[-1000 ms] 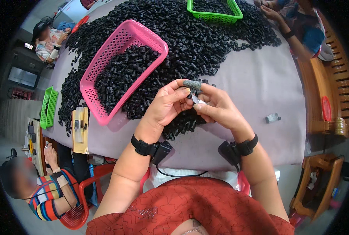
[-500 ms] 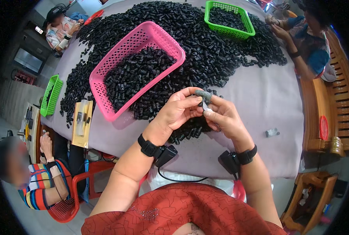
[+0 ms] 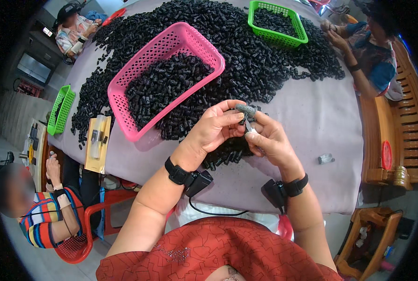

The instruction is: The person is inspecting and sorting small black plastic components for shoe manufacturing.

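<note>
Above the near edge of the black pile, my left hand (image 3: 215,124) pinches a rough, speckled grey cylinder (image 3: 247,110) between thumb and fingers. My right hand (image 3: 271,140) is closed on a small pale blade (image 3: 249,128), its tip pointing up at the cylinder's underside. The fingertips of both hands nearly meet there, and my right forefinger is by the cylinder's right end. The blade's lower part is hidden in my right fingers. Many small black cylindrical pieces (image 3: 246,65) lie heaped beyond my hands, some of them beneath.
A pink basket (image 3: 171,104) of black pieces sits left of centre. Green baskets stand at the far right (image 3: 279,39) and left edge (image 3: 59,112). A clear-grey cylinder (image 3: 326,159) lies on the grey cloth (image 3: 312,122). Several people sit around; a yellow board (image 3: 96,159) lies left.
The grey cylinder has tilted, its right end now lower. My hands have barely moved. The whole view has shifted slightly.
</note>
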`<state>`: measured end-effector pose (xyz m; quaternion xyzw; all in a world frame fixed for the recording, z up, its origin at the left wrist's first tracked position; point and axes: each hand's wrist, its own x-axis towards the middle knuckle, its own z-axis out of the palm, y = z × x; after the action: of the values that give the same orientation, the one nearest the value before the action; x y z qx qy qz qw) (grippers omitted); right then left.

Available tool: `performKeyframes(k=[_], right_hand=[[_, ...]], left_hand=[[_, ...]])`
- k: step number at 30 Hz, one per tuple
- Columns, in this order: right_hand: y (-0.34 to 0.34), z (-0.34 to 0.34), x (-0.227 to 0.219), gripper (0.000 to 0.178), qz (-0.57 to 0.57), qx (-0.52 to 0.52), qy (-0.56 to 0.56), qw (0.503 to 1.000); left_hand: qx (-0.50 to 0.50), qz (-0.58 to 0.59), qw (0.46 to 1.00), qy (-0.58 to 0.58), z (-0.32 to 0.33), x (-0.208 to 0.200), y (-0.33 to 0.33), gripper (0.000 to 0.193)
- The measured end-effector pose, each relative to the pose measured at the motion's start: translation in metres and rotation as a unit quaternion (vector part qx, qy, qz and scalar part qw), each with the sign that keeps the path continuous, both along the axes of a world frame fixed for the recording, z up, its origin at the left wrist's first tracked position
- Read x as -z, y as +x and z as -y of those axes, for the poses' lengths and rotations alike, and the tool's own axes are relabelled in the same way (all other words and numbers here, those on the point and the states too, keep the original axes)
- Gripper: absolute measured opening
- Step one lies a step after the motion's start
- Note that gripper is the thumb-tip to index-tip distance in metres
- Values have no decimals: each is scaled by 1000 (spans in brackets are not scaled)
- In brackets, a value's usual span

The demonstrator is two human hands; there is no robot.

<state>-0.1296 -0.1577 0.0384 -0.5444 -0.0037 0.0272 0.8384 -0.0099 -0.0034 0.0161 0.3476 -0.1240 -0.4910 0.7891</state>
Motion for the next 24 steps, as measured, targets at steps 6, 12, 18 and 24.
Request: performKeyframes(k=[6, 12, 18, 24], right_hand=[[-1, 0, -6, 49, -28, 5, -33, 999], [1, 4, 2, 50, -12, 5, 3, 1000], [-1, 0, -3, 53, -7, -7, -13, 1000], [0, 1, -6, 50, -10, -7, -19, 1000]], left_hand=[[12, -11, 1000, 5, 0, -2, -1, 28], [56, -63, 996, -29, 1, 2, 0, 22], [42, -45, 998, -21, 2, 3, 0, 20], [48, -40, 998, -17, 0, 1, 1, 21]])
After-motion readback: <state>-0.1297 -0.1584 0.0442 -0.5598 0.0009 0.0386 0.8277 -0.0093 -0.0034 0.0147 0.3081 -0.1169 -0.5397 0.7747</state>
